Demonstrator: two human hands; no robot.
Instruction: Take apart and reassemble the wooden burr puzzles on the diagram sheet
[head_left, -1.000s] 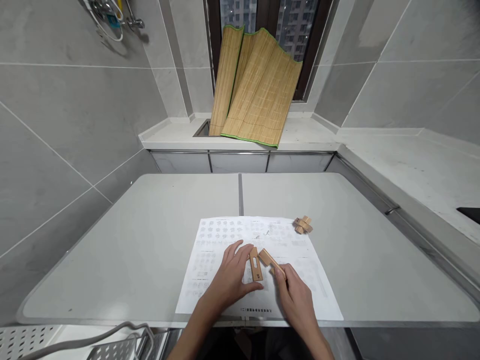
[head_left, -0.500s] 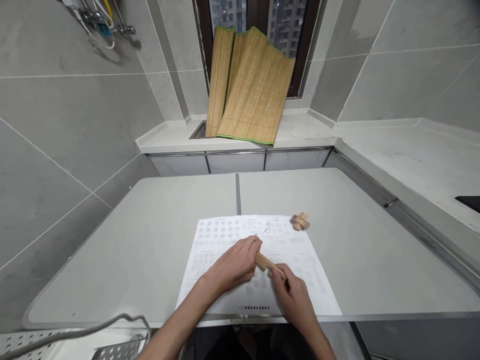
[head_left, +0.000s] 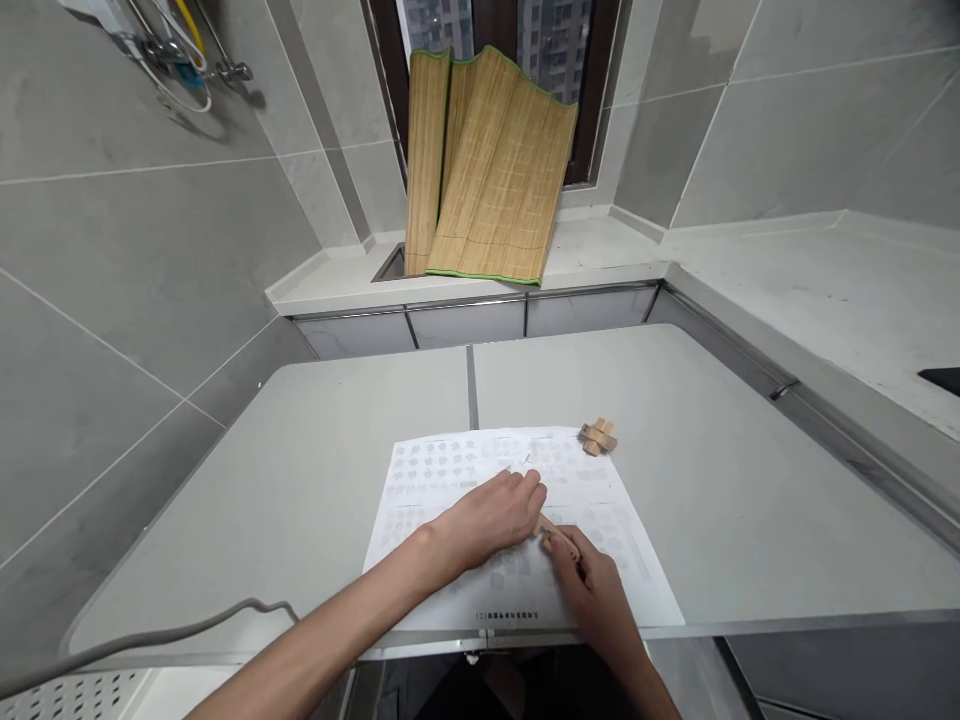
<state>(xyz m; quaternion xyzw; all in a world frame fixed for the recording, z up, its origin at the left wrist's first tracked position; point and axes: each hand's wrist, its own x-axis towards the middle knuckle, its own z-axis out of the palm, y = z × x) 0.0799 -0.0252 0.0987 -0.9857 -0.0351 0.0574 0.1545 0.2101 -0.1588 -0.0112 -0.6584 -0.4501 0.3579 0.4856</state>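
Note:
Over the printed paper sheet [head_left: 495,608], both hands are at small light wooden pieces [head_left: 553,530]. My left hand [head_left: 501,510] is curled with its fingers closed on the upper-left end, covering much of it. My right hand [head_left: 592,580] pinches the lower-right end between thumb and fingers. A notch shows in the wood between the hands. An interlocked cluster of wooden pieces [head_left: 598,437] rests at the sheet's upper right corner, touching neither hand.
The sheet lies on a pale folding table [head_left: 337,480] with a grey centre seam. A grey cable [head_left: 187,628] crosses the front left corner. A bamboo mat [head_left: 502,170] leans at the window behind, on a white ledge [head_left: 600,250].
My left hand has moved right along the wood, closer to my right hand, and now covers more of it. The whole view has tilted slightly.

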